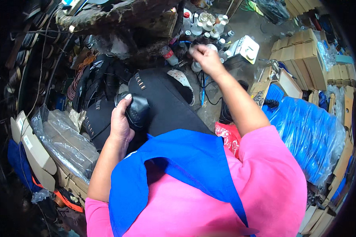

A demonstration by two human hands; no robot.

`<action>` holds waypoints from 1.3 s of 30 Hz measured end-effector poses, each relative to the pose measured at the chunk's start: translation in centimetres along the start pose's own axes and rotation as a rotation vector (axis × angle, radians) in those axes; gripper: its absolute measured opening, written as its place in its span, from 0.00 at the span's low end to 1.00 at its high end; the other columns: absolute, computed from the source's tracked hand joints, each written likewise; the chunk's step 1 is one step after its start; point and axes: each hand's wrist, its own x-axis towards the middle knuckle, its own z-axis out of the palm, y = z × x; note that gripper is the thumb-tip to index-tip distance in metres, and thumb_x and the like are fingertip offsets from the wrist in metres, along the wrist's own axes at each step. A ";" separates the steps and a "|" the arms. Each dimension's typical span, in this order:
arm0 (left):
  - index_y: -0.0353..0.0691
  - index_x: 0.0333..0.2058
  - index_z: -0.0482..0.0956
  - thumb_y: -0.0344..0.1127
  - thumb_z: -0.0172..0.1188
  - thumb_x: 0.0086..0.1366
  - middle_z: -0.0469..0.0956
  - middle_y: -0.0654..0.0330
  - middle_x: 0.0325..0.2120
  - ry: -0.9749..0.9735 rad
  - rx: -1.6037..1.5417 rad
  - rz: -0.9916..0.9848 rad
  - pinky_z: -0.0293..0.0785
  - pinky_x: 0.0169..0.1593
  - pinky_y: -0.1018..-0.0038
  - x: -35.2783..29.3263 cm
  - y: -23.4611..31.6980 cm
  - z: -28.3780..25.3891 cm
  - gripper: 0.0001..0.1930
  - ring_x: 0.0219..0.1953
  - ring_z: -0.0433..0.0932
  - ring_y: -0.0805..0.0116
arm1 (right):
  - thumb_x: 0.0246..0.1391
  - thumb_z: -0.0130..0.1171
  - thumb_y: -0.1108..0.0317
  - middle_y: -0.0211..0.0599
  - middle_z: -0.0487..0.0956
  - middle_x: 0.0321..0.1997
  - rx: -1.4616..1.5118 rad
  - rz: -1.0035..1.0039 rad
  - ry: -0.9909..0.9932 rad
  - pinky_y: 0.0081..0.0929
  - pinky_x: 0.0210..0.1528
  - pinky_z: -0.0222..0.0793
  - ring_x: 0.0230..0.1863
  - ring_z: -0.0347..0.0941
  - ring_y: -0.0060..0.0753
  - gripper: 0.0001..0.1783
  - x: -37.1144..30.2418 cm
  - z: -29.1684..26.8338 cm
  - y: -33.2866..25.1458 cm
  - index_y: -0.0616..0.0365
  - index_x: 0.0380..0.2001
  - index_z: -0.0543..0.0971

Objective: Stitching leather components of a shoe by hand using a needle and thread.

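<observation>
I've got the left hand (122,116) gripping a black leather shoe (138,111) over dark trousers (166,98); right hand (206,58) curled by bottles (196,29), can't tell if holding anything. Grey floor (247,29)'s cluttered, cardboard boxes (298,57) stacked alongside.

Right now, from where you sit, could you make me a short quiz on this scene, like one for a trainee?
1. Which hand holds the black perforated item?
2. True or false: the plastic-wrapped blue bundle lies to the person's right.
3. Fill in the blank: the right hand is stretched out near a group of ____.

Key: 1. The left hand. 2. True. 3. Bottles.
</observation>
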 end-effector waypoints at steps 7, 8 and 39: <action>0.39 0.34 0.75 0.41 0.50 0.61 0.79 0.59 0.28 0.103 0.084 -0.009 0.77 0.36 0.71 0.2 0.3 0.8 0.11 0.29 0.79 0.67 | 0.51 0.55 0.57 0.49 0.79 0.41 -0.611 0.238 -0.276 0.40 0.48 0.70 0.44 0.75 0.50 0.19 2.1 5.9 13.5 0.54 0.43 0.79; 0.39 0.34 0.75 0.41 0.50 0.61 0.79 0.59 0.28 0.111 0.092 -0.015 0.77 0.36 0.71 0.3 0.2 0.9 0.11 0.29 0.79 0.67 | 0.51 0.55 0.58 0.48 0.79 0.41 -0.663 0.225 -0.336 0.39 0.48 0.70 0.45 0.75 0.49 0.18 2.4 6.7 14.8 0.53 0.44 0.79; 0.39 0.34 0.74 0.38 0.57 0.57 0.77 0.60 0.26 0.477 0.167 0.073 0.75 0.34 0.71 1.2 0.1 2.5 0.10 0.28 0.77 0.68 | 0.49 0.56 0.63 0.47 0.78 0.42 -0.522 0.539 -0.247 0.42 0.48 0.69 0.46 0.74 0.50 0.14 5.2 11.5 20.7 0.54 0.39 0.79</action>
